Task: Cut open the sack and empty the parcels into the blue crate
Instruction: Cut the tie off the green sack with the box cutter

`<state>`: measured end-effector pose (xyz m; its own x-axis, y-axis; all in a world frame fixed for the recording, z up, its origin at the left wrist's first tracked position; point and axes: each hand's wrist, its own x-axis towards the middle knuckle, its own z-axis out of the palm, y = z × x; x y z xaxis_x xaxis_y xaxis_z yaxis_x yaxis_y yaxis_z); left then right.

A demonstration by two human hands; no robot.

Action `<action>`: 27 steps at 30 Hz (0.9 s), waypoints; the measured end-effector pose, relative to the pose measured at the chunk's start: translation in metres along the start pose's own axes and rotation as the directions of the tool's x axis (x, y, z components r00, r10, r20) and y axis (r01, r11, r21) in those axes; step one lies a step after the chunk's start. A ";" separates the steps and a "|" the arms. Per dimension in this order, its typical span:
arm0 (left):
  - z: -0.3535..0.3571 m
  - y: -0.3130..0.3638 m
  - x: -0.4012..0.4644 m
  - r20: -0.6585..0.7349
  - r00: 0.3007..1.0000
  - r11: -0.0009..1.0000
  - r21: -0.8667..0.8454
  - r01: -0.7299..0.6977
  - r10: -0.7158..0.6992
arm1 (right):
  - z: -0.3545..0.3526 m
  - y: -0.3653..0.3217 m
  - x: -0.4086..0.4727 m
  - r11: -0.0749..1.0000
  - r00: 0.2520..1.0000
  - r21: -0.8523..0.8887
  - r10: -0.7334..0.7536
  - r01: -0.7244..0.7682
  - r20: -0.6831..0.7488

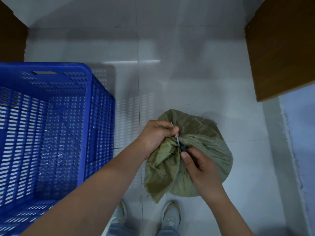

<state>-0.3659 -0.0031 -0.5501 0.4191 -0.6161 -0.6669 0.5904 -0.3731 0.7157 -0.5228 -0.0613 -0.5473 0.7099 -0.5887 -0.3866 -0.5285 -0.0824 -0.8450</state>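
Observation:
A green woven sack (204,150) stands on the tiled floor in front of my feet, its neck bunched and bound by a white tie (177,137). My left hand (155,135) grips the gathered neck and pinches the tie's free end. My right hand (199,166) holds a small dark-handled cutter (183,148) with its tip at the tie. The blue perforated crate (88,92) stands to the left and shows no parcels inside. No parcels are visible; the sack hides them.
Brown wooden furniture (279,48) stands at the upper right, another brown piece (10,36) at the upper left. A pale blue mat (301,142) lies along the right edge. My two shoes (144,217) are just below the sack. Light floor tiles stretch ahead.

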 end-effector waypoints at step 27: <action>0.024 -0.031 -0.015 0.025 0.999 0.989 -0.142 -0.033 0.037 | -0.052 -0.005 0.003 0.978 0.959 -0.208 0.034 0.026 0.280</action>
<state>-0.4068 0.0009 -0.5575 0.4232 -0.6470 -0.6343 0.6678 -0.2503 0.7010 -0.5426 -0.1044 -0.5253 0.7934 -0.3425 -0.5033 -0.5952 -0.2628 -0.7594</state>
